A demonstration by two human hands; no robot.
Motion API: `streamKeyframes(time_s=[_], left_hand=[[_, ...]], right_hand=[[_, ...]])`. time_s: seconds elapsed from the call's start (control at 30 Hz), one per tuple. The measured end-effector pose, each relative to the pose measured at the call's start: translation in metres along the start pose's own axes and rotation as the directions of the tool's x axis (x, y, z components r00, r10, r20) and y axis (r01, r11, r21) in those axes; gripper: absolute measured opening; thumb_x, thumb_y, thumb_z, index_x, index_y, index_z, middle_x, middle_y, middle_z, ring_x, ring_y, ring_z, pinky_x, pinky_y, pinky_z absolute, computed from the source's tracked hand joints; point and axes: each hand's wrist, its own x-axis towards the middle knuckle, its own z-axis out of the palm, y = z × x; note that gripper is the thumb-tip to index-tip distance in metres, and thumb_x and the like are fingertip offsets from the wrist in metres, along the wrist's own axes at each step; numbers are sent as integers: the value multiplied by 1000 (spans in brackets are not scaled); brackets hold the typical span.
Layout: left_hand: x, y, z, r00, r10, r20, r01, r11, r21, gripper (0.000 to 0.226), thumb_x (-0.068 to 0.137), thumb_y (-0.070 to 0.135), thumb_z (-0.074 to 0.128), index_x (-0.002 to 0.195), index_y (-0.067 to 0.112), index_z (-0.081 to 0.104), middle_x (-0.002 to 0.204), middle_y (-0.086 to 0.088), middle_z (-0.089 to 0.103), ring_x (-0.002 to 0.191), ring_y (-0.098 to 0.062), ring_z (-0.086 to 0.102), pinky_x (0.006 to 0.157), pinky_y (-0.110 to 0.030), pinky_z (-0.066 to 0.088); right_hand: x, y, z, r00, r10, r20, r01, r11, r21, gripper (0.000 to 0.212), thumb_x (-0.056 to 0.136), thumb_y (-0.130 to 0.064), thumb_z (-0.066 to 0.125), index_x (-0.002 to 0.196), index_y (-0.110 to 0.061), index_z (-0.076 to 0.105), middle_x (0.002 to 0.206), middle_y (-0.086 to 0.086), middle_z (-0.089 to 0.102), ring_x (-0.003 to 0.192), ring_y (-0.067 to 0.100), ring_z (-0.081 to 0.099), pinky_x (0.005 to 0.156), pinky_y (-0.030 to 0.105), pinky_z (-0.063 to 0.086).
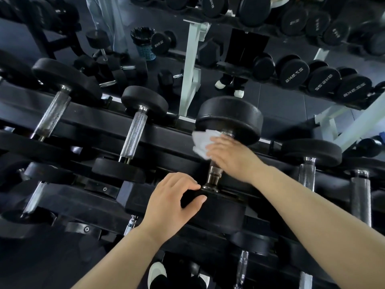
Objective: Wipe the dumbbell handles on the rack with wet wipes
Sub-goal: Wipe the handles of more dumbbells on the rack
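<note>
Head cam, looking down on rack (164,132). Found target dumbbell (227,126) lying across black rails, ctr-right of frame, w/ far head (231,109) twd mirror and near head (220,211) twd person.

Noted R hand (231,159) draped over upper part of handle (214,174), fingers curled round it w/ white wet wipe (203,142) trapped between hand and metal. Saw wipe bunched, sticking out past fingertips on L side, reaching up to rim of far head. Saw lower stretch of handle bare: knurled steel and collar showing below the hand.

Noted L hand (173,197) on near head, fingers bent over its top edge, thumb spread lower, gripping the rim. Not on handle itself; fingertips just beside collar.

Logged others on same tier:
- L neighbour dumbbell (134,135), knurled handle uncovered.
- Far-L dumbbell (53,113), same.
- R neighbour dumbbell (307,174), partly behind R forearm.

Glimpsed more handles on lower tier, bottom of frame, mostly hidden.

Behind rack, took in mirror w/ reflected dumbbells (295,75), lettering reversed. Also noted white frame upright (190,65), blue mesh bin (145,51) w/ black liner, and reflected legs in white shoes (229,84). At bottom edge, made out white shoe (157,274) below rack.
</note>
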Motion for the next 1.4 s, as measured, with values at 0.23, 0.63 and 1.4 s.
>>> streamKeyframes(time_s=[0.23,0.63,1.4], left_hand=[[1,-1,1,1000,3,-5,-3,1000,-1,17,76,39,56,88,28,50,86,8,64,89,-1,50,85,-9,37],[7,5,5,1000,-16,14,16,1000,21,12,76,40,50,83,32,44,83,21,49,86,-1,47,87,-2,30],[6,6,15,999,6,34,-2,993,-116,9,79,30,50,88,29,50,90,12,57,87,2,50,87,-8,37]], right_hand=[[-21,-29,-13,967,202,153,-250,857,451,33,90,-22,40,87,-6,69,95,10,68,101,26,58,98,17,27],[-58,-9,-31,204,706,678,-61,-682,729,21,96,-13,41,81,-5,54,50,2,60,44,10,60,56,26,42],[-19,-34,-6,450,607,655,-603,-335,724,17,92,-13,43,102,-15,56,108,8,61,99,20,58,89,36,48]])
